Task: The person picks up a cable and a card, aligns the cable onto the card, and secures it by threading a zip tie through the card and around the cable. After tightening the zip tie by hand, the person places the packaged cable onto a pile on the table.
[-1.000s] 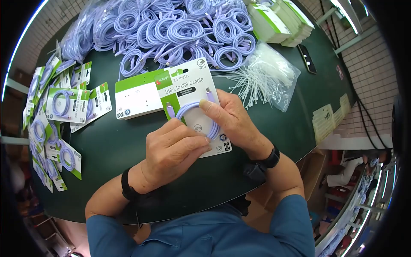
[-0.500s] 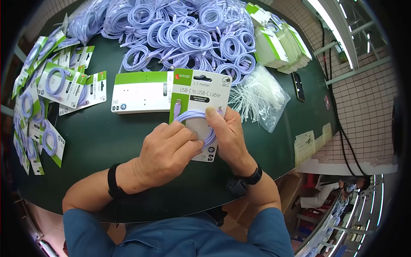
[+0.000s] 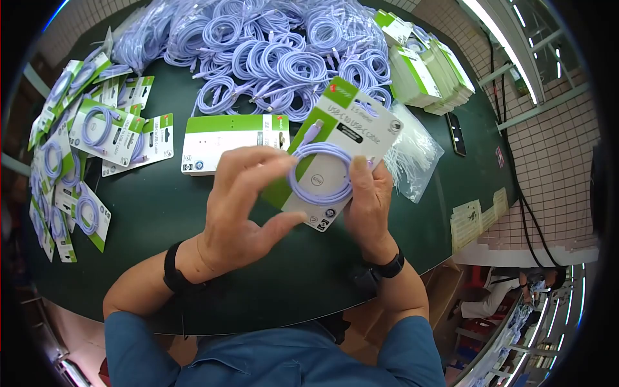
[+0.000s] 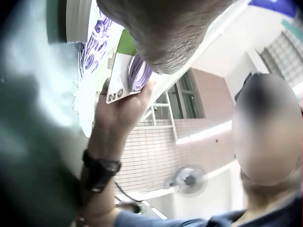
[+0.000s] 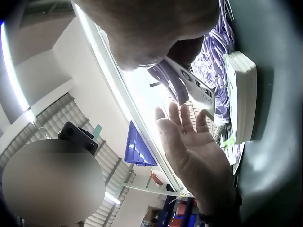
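My right hand holds a white and green retail card labelled as a USB-C to USB-C cable, its thumb pressed on the front. Against the card lies a coiled lilac cable, one plug standing up at the upper left. The card tilts to the right above the table. At its left side is my left hand, fingers and thumb spread apart with nothing between them. The right wrist view shows that left hand palm up beside the card's edge.
A stack of blank cards lies behind the hands. Finished cable cards pile up at left, loose coiled cables at the back. To the right are a bag of white zip ties, card stacks and a phone.
The left hand has let go of the cable and card, spreading its fingers and drawing left. The right hand still holds the card, now tilted further right and raised a little.
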The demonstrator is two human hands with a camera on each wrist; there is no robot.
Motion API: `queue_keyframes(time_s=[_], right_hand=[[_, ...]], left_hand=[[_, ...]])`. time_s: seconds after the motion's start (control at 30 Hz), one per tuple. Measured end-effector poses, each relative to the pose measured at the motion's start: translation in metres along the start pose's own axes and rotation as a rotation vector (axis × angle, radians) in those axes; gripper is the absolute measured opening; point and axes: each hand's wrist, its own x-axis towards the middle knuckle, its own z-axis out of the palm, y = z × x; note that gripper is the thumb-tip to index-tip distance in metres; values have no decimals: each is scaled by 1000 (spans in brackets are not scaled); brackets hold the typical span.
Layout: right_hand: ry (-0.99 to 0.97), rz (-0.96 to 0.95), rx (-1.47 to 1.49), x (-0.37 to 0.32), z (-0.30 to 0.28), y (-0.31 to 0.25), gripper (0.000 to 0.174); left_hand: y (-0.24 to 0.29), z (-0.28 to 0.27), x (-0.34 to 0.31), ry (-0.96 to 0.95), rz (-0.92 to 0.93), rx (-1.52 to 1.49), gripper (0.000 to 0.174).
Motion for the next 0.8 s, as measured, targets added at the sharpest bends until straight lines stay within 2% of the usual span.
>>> queue_keyframes(time_s=[0.03,0.13,0.17,0.2,0.27,0.3,0.33,0.43,0.5,0.53,0.57,0.6,0.67,0.7,0.77,0.8], right_hand=[[54,-43,38,-1,0,0,36],[50,-150,32,-7,4,4,35],[48,-197,28,-10,6,5,34],[41,-199,35,-12,6,4,34],[-96,12,38,-17,-1,-2,36],[-164,115,37,-17,-3,-4,37],[-167,111,40,-15,-3,-6,37],[-236,-73,-206,-2,-1,-14,69],[-46,-214,-222,9,-11,-20,77],[40,-332,-277,15,-20,-22,76],[126,-450,-330,20,-28,-23,75],[118,-450,-331,21,-29,-26,75],[6,-561,-518,20,-27,-37,61],[-47,-617,-610,19,-24,-43,55],[-346,-614,-780,15,-7,-46,60],[-344,-612,-779,10,2,-43,60]], left_hand=[[1,1,0,0,6,6,46],[-2,6,-6,-47,-662,-750,63],[-3,4,-7,-41,-658,-743,63],[-4,1,-7,-61,-755,-799,66],[-6,-4,-8,-99,-950,-913,71],[-7,-6,-6,-95,-947,-906,71],[-8,-8,-3,-60,-918,-872,73],[-14,-14,10,14,-856,-806,77],[-22,-22,15,-22,-533,-412,80],[-24,-25,17,-37,-373,-216,82],[-23,-28,20,-28,-376,-216,82],[-20,-32,24,-61,-277,-125,85],[-14,-39,29,-132,-80,59,91],[-13,-39,29,-130,-82,60,91],[-7,-39,26,-274,-66,99,93],[-5,-39,24,-347,-58,117,95]])
